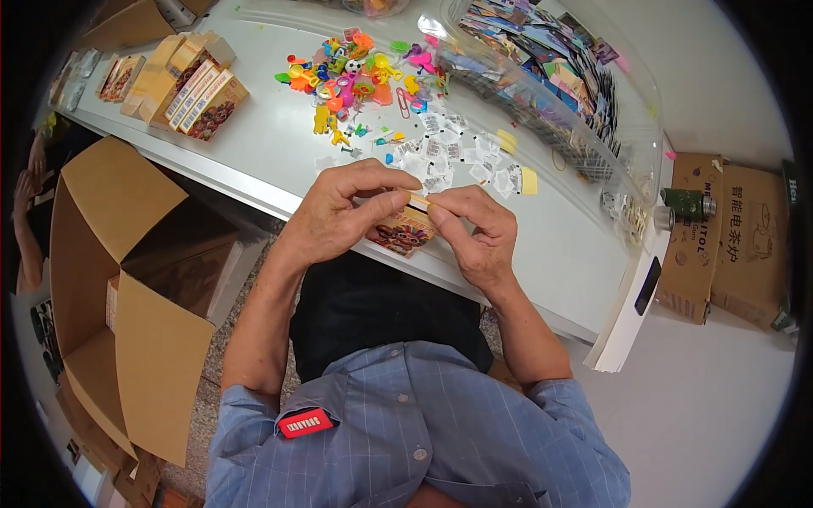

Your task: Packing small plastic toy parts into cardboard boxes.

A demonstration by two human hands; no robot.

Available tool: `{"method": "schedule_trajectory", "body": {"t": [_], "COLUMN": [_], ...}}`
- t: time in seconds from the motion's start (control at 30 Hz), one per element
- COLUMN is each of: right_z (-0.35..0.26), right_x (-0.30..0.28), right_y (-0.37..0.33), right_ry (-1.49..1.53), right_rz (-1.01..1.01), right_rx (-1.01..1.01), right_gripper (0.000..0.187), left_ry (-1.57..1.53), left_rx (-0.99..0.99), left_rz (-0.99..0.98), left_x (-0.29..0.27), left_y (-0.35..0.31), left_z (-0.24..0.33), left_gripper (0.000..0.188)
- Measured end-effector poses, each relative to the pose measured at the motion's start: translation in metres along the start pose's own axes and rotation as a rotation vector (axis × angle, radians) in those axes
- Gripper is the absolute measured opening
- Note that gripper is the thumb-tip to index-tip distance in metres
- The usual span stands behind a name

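Note:
Near the front edge of the table, both my hands pinch the top of a small printed cardboard box (401, 234). Its front is yellow with colourful round pictures, and a dark gap shows under its top flap. My left hand (339, 207) grips the box's upper left side with thumb and fingers. On the upper right side, my right hand (476, 229) holds the flap edge between thumb and forefinger. Just beyond my hands lie several small white printed packets (436, 152). Behind these is a heap of colourful small plastic toys (351, 76). The box's inside is hidden.
A stack of similar small boxes (190, 89) stands at the table's far left. Far right, a clear plastic bin (584, 140) holds many printed cards. An open cardboard carton (157, 356) sits left below the table. Larger cartons (720, 237) and a dark green cylinder (684, 201) stand beyond its right end.

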State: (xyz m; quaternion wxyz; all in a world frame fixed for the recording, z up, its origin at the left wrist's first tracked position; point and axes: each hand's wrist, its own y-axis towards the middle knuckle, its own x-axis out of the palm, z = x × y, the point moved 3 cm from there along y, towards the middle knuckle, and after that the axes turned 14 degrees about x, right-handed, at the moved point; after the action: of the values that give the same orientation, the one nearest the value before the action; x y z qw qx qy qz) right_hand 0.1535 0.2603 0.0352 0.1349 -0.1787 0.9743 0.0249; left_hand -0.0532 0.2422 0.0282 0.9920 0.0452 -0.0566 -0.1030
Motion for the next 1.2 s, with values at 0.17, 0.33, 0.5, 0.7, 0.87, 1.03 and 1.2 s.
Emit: {"method": "schedule_trajectory", "body": {"t": [0.17,0.33,0.5,0.7,0.87,1.03,1.2], "right_z": [0.001,0.002,0.003,0.019,-0.001,-0.031,-0.005], "right_x": [0.001,-0.001,0.011,0.002,0.035,0.054,0.028], "right_y": [-0.001,-0.004,-0.007,-0.013,0.005,0.019,-0.003], "right_ry": [-0.195,-0.311,-0.286,0.259,0.368,0.284,0.115], "right_rz": [0.029,0.001,0.012,0.075,-0.009,-0.100,-0.121], "right_rx": [-0.232,-0.393,-0.350,0.177,0.232,0.092,0.108], "right_gripper": [0.023,0.030,0.029,0.020,0.024,0.024,0.013], "left_ry": [0.165,0.045,0.194,0.281,0.376,1.382,1.387], "left_rx": [0.391,0.206,0.335,0.120,0.240,0.392,0.442], "left_rz": [-0.093,-0.059,-0.044,0.257,0.614,0.807,0.941], "left_x": [-0.003,-0.002,-0.005,0.013,-0.008,-0.092,-0.117], "left_y": [0.001,-0.006,-0.014,-0.041,-0.074,-0.057,-0.037], "left_z": [-0.004,-0.002,-0.008,-0.011,0.010,0.039,0.010], "left_gripper": [0.015,0.014,0.020,0.034,0.024,0.037,0.044]}}
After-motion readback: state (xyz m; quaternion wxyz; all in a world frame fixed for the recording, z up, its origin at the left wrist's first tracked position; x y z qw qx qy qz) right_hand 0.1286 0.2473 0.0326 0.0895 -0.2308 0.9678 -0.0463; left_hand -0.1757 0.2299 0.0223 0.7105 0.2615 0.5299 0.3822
